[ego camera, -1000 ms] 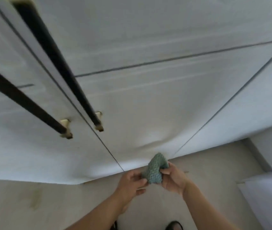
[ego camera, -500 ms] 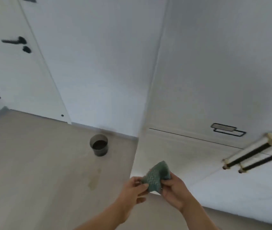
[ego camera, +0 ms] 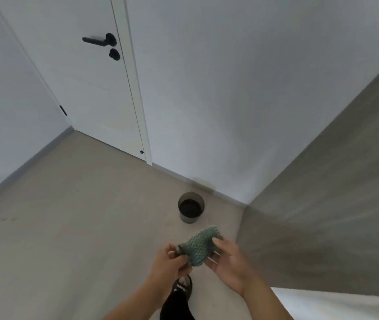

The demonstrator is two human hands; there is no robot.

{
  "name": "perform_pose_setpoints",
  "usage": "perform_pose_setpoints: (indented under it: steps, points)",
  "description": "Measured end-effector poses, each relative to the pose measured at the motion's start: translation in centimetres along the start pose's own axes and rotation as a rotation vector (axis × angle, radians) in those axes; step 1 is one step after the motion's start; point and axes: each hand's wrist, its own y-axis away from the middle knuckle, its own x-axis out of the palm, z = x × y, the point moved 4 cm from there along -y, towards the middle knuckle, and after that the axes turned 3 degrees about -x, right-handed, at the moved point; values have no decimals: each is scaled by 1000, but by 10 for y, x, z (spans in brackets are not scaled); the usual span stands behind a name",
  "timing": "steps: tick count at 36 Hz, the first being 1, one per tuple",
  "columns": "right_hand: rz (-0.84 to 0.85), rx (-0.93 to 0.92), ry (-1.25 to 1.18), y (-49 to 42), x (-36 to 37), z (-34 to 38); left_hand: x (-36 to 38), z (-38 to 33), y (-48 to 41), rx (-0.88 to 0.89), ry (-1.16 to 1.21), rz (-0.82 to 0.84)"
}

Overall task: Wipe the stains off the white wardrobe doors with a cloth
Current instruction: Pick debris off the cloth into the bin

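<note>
A bunched green cloth [ego camera: 198, 247] with a scaly texture is held in front of me, low in the view. My left hand [ego camera: 169, 265] pinches its left corner. My right hand [ego camera: 229, 262] grips its right side, thumb on top and fingers under it. The grey side panel of the wardrobe [ego camera: 327, 204] fills the right of the view, and a white strip of wardrobe front [ego camera: 345, 303] shows at the bottom right. The wardrobe doors themselves are out of sight.
A small grey round bin [ego camera: 191, 210] stands on the beige floor [ego camera: 68, 239] near the wall corner. A white room door [ego camera: 87, 84] with a black lever handle [ego camera: 99, 40] is at the back left. My dark shoe [ego camera: 180, 289] shows below my hands.
The view has swung left, away from the wardrobe doors and their bar handles, toward the room door and bin. Both hands have kept hold of the cloth, which is now spread a little wider.
</note>
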Motion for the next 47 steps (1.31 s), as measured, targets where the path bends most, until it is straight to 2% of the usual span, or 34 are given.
perform_pose_setpoints:
  steps: [6, 9, 15, 19, 23, 27, 29, 31, 35, 37, 41, 44, 47]
  points:
    - [3, 101, -11, -123, 42, 24, -31, -84, -90, 56, -119, -62]
    - [-25, 134, 58, -166, 57, 36, -41, -117, -131, 19, -130, -49]
    - [-203, 160, 126, -246, 65, 58, -38, -150, -237, -90, -221, 28]
    - [-373, 151, 108, -334, 30, 45, -31, -130, -358, -117, -363, 136]
    - [-492, 74, 35, -442, -31, 10, -36, -74, -488, -119, -471, 195]
    - [-620, 79, 6, -537, -97, -35, -58, -10, -594, -177, -474, 72]
    - [-697, 77, 23, -571, -118, -46, -63, -4, -623, -138, -513, -14]
    - [-743, 83, 188, -610, -139, -65, -70, 11, -650, -126, -542, -100]
    - [-732, 80, 881, -689, -175, -95, -71, 48, -704, -94, -605, -126]
    - [-750, 6, 1152, -718, -181, -99, -67, 60, -722, -67, -640, -110]
    - [-797, -106, 1391, -771, -198, -114, -58, 89, -756, 2, -707, -114]
    - [-634, 47, 1621, -803, -201, -133, -63, 98, -766, 24, -667, -123]
    - [-405, 174, 1649, -826, -206, -145, -72, 106, -770, -16, -583, -119]
